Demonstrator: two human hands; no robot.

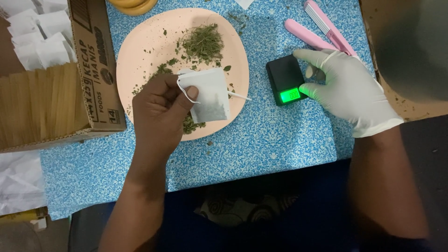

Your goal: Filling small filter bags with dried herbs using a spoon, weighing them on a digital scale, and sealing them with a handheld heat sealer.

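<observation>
The left hand (161, 109), bare, has its fingers pinched together on a small white filter bag (209, 95), thumb pressing the upper left corner where the string loops; the bag hangs over the near edge of the peach plate (140, 42), and a dark shadow in its lower half suggests some dried herb already sits inside. More of the green dried herb (203, 43) lies heaped toward the plate's far side, with crumbs scattered across it. The right hand (347, 91), in a white glove, rests against the small black pocket scale (285, 79) on the blue patterned desk (261, 140), its fingers curled at the scale's right edge beside the lit green display; they look closed loosely around that edge rather than gripping hard. I'd judge this the weighing step: bag filled, scale being readied. The next move seems to call for carrying the bag across to the black platform and laying it flat without spilling. A pink sealing tool (326, 28) lies just beyond the scale, and a cardboard box (56, 88) of paper envelopes stands to the left.
</observation>
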